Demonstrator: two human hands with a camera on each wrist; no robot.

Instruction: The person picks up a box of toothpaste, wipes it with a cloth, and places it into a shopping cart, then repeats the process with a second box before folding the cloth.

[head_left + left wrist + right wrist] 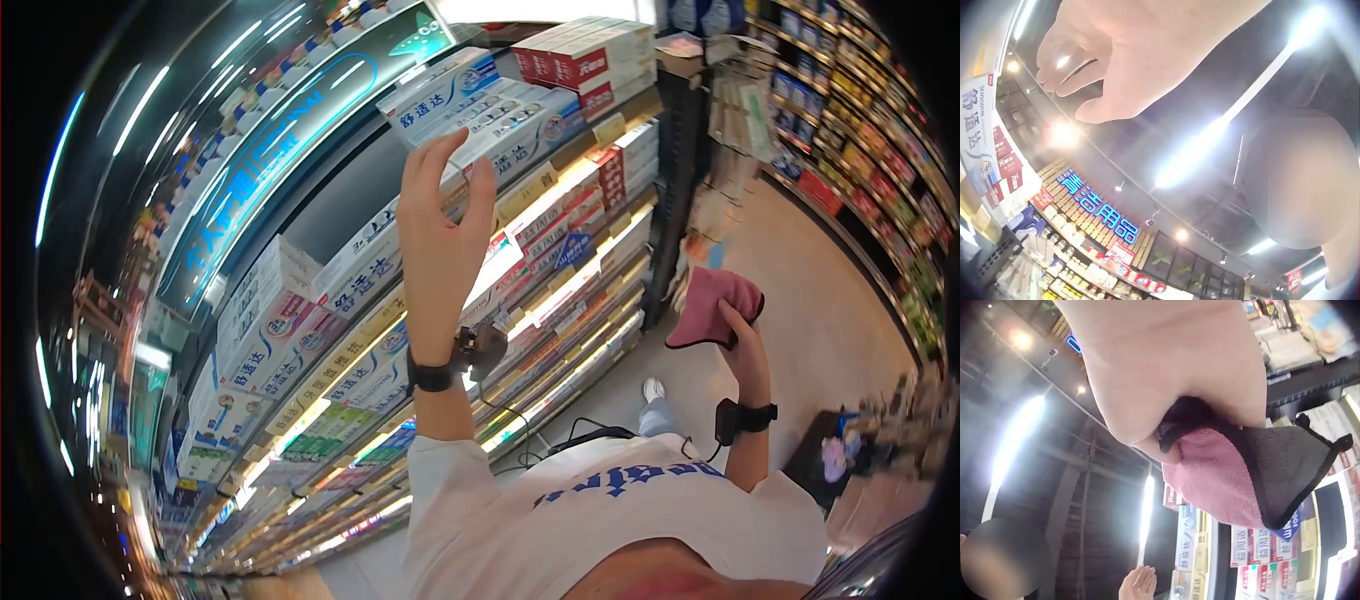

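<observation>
Left hand (445, 220), empty, fingers parted, near lit shelf edge (530, 193); right hand (746, 348) grips pink-and-grey, black-edged cloth (708, 308) over pale floor (815, 265).

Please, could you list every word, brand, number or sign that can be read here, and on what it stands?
"舒适达": white-and-blue boxes
"SENSODYNE": box at the left edge, left wrist view
"清洁用品": blue lit sign
"个人": start of the shelf-top sign; the rest is unclear
Too small, blurred or partly hidden: white shirt, blue shelf tag, shelf labels.
No text shows on the pink cloth.
</observation>
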